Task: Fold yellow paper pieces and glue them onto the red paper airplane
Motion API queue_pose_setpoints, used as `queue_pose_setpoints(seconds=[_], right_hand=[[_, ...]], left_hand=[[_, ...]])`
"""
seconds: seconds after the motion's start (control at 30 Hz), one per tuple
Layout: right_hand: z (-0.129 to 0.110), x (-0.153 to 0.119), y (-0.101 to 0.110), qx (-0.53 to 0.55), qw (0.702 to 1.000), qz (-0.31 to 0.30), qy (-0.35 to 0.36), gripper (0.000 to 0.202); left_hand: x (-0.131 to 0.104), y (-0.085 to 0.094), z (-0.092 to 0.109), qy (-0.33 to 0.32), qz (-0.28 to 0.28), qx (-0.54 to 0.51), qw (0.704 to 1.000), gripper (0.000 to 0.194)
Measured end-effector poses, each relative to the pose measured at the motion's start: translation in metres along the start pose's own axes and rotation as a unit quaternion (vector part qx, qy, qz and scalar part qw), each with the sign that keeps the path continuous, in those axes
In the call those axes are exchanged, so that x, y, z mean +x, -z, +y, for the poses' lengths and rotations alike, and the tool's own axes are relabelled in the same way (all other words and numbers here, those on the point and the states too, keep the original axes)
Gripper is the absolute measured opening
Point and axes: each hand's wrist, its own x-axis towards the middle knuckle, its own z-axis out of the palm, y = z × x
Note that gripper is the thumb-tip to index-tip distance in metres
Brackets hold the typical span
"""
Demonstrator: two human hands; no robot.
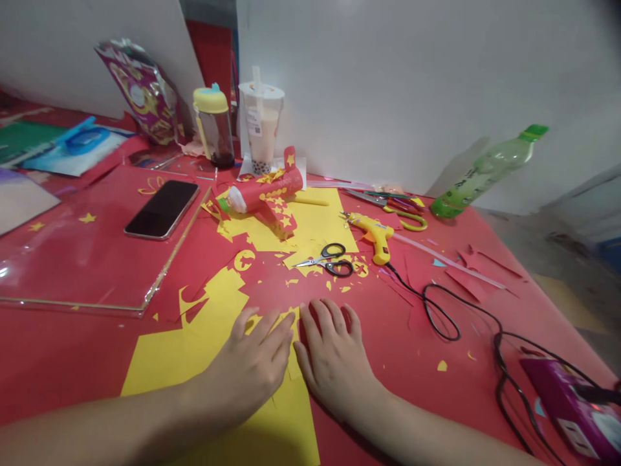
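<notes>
My left hand (257, 362) rests on a sheet of yellow paper (204, 349), fingers stretched forward and a little apart. Beside it, my right hand (334, 356) lies palm down at the paper's right edge, its fingers spread on the red table. I see nothing held in either one. Ahead of the fingertips lie small scissors (326, 260) with black handles, among yellow paper scraps. Farther off, a red paper-covered bottle craft (272, 191) with yellow stars and fins lies on its side on another yellow sheet (317, 223).
A yellow glue gun (373, 234) with a glue stick trails a black cord to a purple power strip (572, 408). A phone (162, 208) lies left. Behind stand a yellow-lidded bottle (213, 126), a milk tea cup (262, 123) and a snack bag (143, 94). A green bottle (485, 171) leans right.
</notes>
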Motion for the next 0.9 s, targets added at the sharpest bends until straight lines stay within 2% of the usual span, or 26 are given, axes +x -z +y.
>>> queue_pose_setpoints(seconds=[0.07,0.27,0.4,0.67,0.77,0.9], right_hand=[[0.000,0.000,-0.001,0.001,1.000,-0.004,0.002,0.037],[0.000,0.001,0.001,0.000,1.000,-0.015,0.006,0.038],[-0.001,0.001,0.002,0.002,1.000,-0.019,0.009,0.039],[0.002,0.003,0.002,0.014,1.000,-0.007,0.021,0.038],[0.008,0.009,0.002,0.065,0.998,0.003,0.026,0.030],[0.015,0.020,-0.001,0.142,0.989,0.002,0.047,0.019]], left_hand=[[0.004,0.002,-0.007,0.010,-0.031,-0.037,0.999,0.022],[0.009,0.007,-0.024,-0.015,-0.079,-0.085,0.993,0.020],[0.010,0.016,-0.025,0.015,-0.115,-0.111,0.987,0.033],[0.011,0.020,-0.029,0.025,-0.130,-0.127,0.983,0.038],[0.009,0.016,-0.031,0.026,-0.131,-0.126,0.983,0.038],[0.008,0.007,-0.033,0.000,-0.103,-0.077,0.992,0.050]])
